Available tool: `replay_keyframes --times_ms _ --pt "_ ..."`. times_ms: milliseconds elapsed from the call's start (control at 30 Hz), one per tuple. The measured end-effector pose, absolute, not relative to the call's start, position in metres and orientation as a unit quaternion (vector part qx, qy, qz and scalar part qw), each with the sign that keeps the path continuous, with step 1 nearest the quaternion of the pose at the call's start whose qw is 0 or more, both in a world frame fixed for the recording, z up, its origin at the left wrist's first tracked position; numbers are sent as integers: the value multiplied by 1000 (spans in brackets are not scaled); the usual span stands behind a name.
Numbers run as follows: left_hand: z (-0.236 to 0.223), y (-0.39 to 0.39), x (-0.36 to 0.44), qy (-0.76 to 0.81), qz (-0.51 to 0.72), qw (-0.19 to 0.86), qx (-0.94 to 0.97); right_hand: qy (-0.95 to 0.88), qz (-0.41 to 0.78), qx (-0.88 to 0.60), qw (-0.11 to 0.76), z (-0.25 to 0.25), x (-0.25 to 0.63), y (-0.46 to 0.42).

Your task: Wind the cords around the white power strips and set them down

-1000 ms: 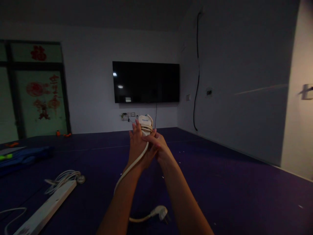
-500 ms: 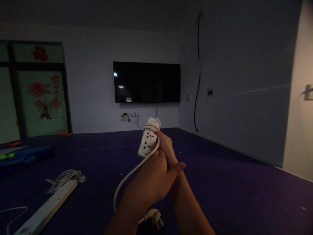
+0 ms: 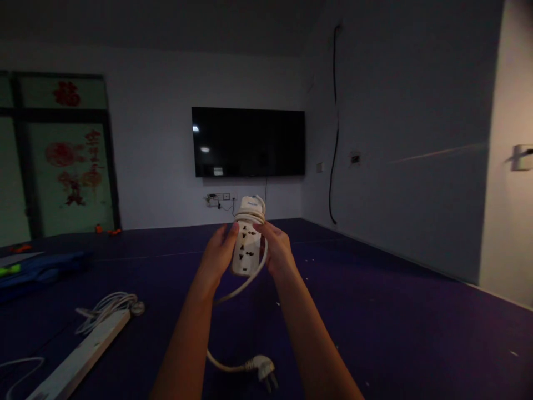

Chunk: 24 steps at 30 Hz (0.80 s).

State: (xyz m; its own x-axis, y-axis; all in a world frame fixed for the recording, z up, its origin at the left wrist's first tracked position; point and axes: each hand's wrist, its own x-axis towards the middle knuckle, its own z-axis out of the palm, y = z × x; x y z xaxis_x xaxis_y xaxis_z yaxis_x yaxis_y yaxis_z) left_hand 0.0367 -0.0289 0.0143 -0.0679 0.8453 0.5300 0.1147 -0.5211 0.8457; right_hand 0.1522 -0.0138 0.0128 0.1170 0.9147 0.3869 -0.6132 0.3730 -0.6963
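Observation:
I hold a small white power strip (image 3: 247,244) upright in front of me, sockets facing me. My left hand (image 3: 217,254) grips its left side and my right hand (image 3: 277,250) grips its right side. Its white cord (image 3: 245,280) is wound a few turns around the top of the strip, then hangs down in a loop between my forearms. The cord ends in a white plug (image 3: 262,369) that hangs low near the purple floor (image 3: 375,311).
A long white power strip (image 3: 79,355) with a coiled cord (image 3: 109,303) lies on the floor at lower left. A blue mat (image 3: 39,266) lies further left. A dark TV (image 3: 249,142) hangs on the far wall above wall sockets (image 3: 219,196). A black cable (image 3: 334,122) runs down the right wall.
My left hand moved from in front of my right wrist back up to the strip's left side. The strip turned upright and the plug swung slightly.

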Motion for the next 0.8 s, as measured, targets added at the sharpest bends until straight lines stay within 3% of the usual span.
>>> replay_keyframes --times_ms 100,233,800 --pt "11 -22 43 324 599 461 568 -443 535 -156 703 13 144 -19" --pt "13 -24 46 275 630 534 492 -489 522 -137 686 11 140 -19" --pt "14 -28 52 245 710 368 548 -538 412 -143 722 14 158 -17"
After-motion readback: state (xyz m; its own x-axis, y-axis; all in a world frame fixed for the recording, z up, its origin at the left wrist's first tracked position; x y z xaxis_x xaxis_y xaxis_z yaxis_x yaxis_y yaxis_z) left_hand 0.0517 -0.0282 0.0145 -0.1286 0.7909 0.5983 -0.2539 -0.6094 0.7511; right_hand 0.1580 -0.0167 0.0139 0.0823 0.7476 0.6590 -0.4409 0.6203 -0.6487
